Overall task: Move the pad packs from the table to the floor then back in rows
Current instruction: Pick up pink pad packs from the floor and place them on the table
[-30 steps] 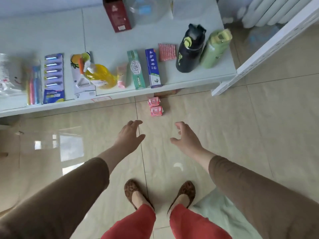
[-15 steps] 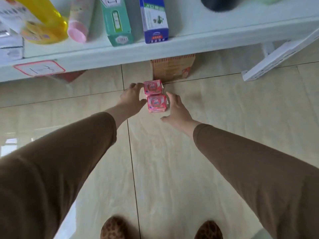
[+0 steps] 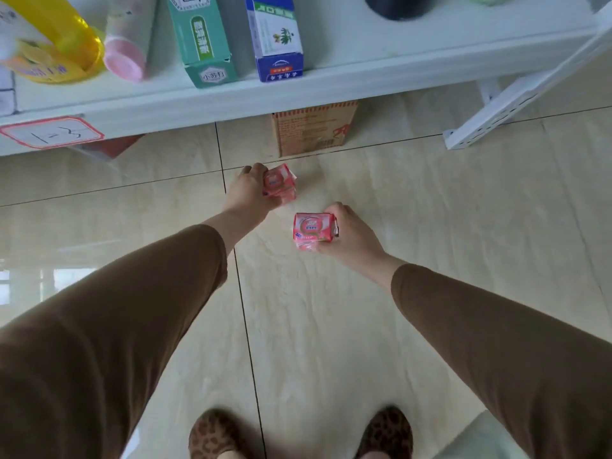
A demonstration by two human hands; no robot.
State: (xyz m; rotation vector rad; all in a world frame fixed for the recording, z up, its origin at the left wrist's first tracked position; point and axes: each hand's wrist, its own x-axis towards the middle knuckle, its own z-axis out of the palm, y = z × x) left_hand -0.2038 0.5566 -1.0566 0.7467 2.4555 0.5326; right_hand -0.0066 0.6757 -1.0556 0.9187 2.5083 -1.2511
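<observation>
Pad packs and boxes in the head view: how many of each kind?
Pink pad packs: 2, one in the left hand at, one in the right hand at
Toothpaste boxes: 2, green, blue
Cardboard box: 1
Total: 5

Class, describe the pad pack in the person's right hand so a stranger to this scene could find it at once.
Start at the white table edge and drop to the tiled floor in front. Two pink pad packs are held there; this pad pack is in the right hand, nearer the shoes, its printed face fully showing.
</observation>
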